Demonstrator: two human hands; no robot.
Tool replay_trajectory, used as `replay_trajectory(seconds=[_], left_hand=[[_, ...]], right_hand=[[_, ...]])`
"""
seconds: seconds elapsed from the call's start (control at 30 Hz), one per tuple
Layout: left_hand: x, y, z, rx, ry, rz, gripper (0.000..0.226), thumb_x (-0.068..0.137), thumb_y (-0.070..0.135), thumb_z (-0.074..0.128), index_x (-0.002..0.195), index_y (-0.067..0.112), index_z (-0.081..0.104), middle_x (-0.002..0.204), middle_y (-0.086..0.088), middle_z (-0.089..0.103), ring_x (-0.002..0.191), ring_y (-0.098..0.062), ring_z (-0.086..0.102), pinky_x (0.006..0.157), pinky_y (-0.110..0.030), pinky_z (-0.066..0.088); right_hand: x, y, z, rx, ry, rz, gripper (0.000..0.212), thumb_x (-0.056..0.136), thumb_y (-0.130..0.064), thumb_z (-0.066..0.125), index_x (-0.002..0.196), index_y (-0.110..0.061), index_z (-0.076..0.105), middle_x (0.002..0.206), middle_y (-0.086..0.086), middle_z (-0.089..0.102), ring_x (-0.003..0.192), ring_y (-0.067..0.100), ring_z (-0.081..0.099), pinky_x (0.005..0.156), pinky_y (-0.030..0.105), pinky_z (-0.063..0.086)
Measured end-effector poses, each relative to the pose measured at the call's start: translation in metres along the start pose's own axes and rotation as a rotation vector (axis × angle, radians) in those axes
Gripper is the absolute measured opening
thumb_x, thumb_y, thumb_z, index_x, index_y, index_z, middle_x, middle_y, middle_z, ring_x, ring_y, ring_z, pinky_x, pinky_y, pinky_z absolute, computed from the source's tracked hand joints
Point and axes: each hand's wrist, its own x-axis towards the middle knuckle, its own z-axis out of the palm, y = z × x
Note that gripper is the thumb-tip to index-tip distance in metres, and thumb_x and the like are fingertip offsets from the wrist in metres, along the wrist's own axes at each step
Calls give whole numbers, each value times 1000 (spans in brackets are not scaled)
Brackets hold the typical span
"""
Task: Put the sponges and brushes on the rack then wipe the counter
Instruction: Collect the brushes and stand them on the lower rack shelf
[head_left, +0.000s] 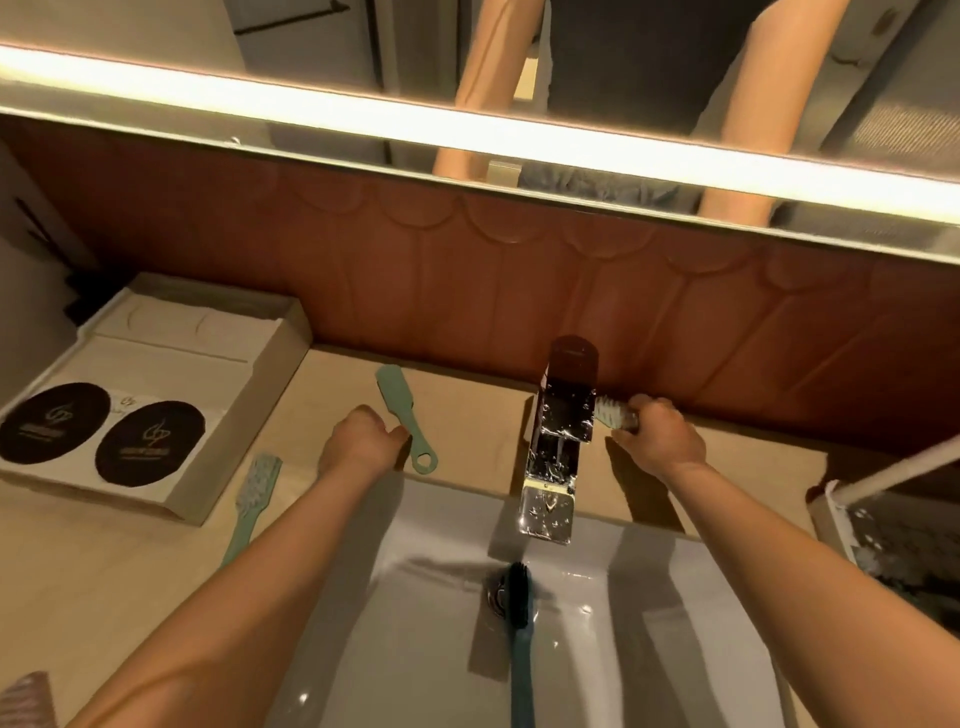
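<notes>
Right hand (655, 435) gripping white-bristled brush (612, 411) beside chrome square faucet (558, 441) at centre right, left hand (362, 440) lying half-open, touching mint-green plastic brush (407, 410) on beige desk (467, 410).

The dark brush's (519, 639) handle runs off the bottom edge; the wire rack (883, 540) is cropped at right.

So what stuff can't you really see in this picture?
Head view only:
- Brush in the right hand: only its white bristles show; the hand covers the handle.
- Dark brush in the sink: its handle runs off the bottom edge.
- Rack at right: cut by the frame edge, contents blurred.
- Pale green brush: handle end hidden behind the left forearm.
- Left hand: fingers curled away beside the green brush; contact unclear.
</notes>
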Motion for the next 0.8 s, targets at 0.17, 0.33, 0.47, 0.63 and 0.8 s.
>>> replay_trajectory(seconds=[0.17,0.33,0.47,0.63,0.8], left_hand=[[16,15,10,126,22,-75,43,85,43,60,110,9,57,117,-14,61,108,-34,57,80,-34,44],[18,29,23,288,47,-82,49,85,50,58,114,11,57,119,-11,62,110,-31,58,76,-31,40],[19,29,27,369,36,-89,46,85,45,60,115,10,55,119,-11,61,110,-30,57,74,-30,38],[13,23,23,251,-11,-138,37,83,32,61,110,8,60,112,-13,64,103,-31,60,71,-29,42],[-13,2,14,-184,-91,34,20,84,18,64,69,7,57,79,-12,62,78,-27,59,63,-25,42]], right_hand=[[14,-3,9,-87,25,-14,47,87,-32,61,129,-16,49,125,13,57,119,34,50,91,40,45],[20,-4,15,-141,30,-23,47,88,-29,59,131,-17,48,125,13,57,118,35,49,91,40,45],[20,0,16,-182,27,-73,49,89,-26,59,134,-13,44,124,18,56,116,38,50,95,41,43],[8,1,10,-88,50,-91,42,90,-24,57,129,-11,48,122,20,51,110,41,53,90,43,45],[-21,0,1,83,32,-90,42,90,-22,58,130,-18,49,125,15,43,106,41,54,90,42,45]])
